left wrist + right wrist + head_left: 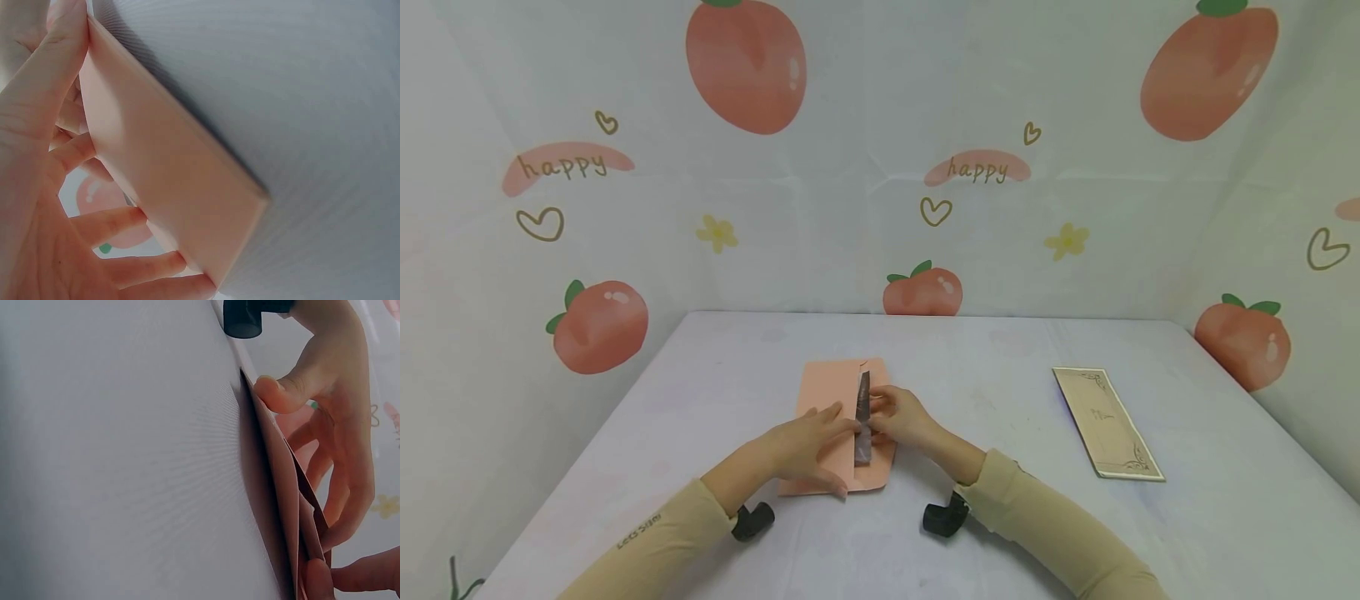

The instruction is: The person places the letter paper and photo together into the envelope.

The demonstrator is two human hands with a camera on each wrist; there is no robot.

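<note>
A peach-coloured paper folder [829, 385] lies on the table in front of me, its layers parted along an opening on the right side. A dark grey, slightly shiny strip [863, 408] shows in that opening. My left hand [805, 446] rests over the folder's left part, fingers spread and nearly straight, thumb by the near edge. From the right, my right hand [904, 419] pinches at the opening beside the strip. In the right wrist view its thumb [319, 579] and a finger meet at the edge of the folder's layers; I cannot tell how many layers they hold.
A beige printed card [1107, 423] with a pale border lies on the right side of the white table [1000, 375]. Black wrist camera mounts [945, 518] sit under both forearms. A white cloth with peach prints [820, 208] hangs behind the table.
</note>
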